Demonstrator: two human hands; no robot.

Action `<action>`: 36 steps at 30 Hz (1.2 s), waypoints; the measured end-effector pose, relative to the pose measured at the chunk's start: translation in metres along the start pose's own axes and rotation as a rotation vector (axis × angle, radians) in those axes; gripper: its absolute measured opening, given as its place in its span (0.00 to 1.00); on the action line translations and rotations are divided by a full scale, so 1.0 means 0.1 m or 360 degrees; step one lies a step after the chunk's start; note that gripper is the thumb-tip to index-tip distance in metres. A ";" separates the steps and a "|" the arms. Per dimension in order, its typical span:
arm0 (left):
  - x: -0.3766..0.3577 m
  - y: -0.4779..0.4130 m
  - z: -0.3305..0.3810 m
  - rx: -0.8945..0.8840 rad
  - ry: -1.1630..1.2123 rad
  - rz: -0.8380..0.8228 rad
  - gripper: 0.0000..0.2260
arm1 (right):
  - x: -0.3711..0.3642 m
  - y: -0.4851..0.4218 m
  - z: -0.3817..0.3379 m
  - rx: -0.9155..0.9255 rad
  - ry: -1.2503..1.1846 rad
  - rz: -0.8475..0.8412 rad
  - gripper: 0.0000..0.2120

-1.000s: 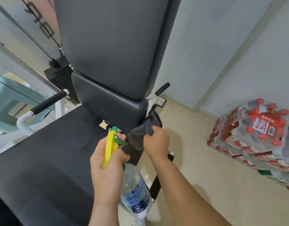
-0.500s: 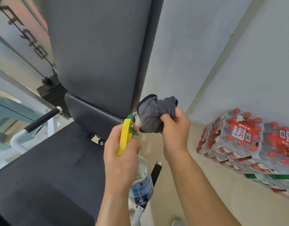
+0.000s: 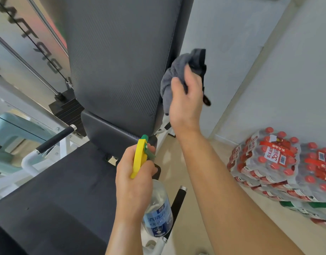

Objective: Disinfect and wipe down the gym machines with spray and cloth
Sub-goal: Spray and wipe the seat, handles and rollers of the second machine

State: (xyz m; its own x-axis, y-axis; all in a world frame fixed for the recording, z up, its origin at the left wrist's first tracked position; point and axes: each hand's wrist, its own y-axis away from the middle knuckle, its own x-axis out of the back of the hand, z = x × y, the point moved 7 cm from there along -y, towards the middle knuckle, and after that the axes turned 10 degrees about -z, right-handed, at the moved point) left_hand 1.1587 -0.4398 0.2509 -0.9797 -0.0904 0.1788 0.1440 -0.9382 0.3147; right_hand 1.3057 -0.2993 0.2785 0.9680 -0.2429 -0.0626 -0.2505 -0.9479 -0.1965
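A gym machine fills the left half: a tall dark back pad [image 3: 118, 57] stands upright above a flat black seat pad [image 3: 63, 183]. My right hand [image 3: 186, 100] grips a bunched grey cloth [image 3: 178, 70] and presses it against the right edge of the back pad, about halfway up. My left hand [image 3: 134, 179] holds a clear spray bottle [image 3: 157, 208] with a blue label and a yellow and green trigger head, low in front of the seat's right edge. The nozzle points toward the back pad.
Shrink-wrapped packs of red-capped water bottles [image 3: 280, 166] are stacked on the floor at the right by the pale wall. A black-gripped handle [image 3: 55, 139] juts out left of the seat, another [image 3: 178, 199] below the bottle. A weight stack [image 3: 66, 105] and cable sit behind.
My right hand has risen with the cloth from the lower seat-back joint up to the back pad's right edge. The left hand and bottle stayed roughly in place.
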 end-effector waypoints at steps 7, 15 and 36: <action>0.17 -0.06 0.03 -0.0078 0.0057 0.0100 0.19 | -0.33 0.67 0.91 -0.0151 0.0768 -0.0402 0.15; 0.21 -0.05 0.10 -0.0071 0.0118 0.0195 0.20 | -0.37 0.33 0.15 -0.0235 0.0320 -0.0175 0.21; 0.39 -0.16 0.30 -0.0133 0.0178 0.0184 0.21 | -0.37 0.37 0.17 0.0011 0.0876 -0.0155 0.33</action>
State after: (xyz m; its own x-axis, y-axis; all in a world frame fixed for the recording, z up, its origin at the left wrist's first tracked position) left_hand 1.1221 -0.4188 0.2808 -0.9673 -0.2319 0.1028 0.2494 -0.9434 0.2185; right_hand 1.2604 -0.3213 0.2566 0.8496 -0.2278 0.4757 -0.1581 -0.9704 -0.1824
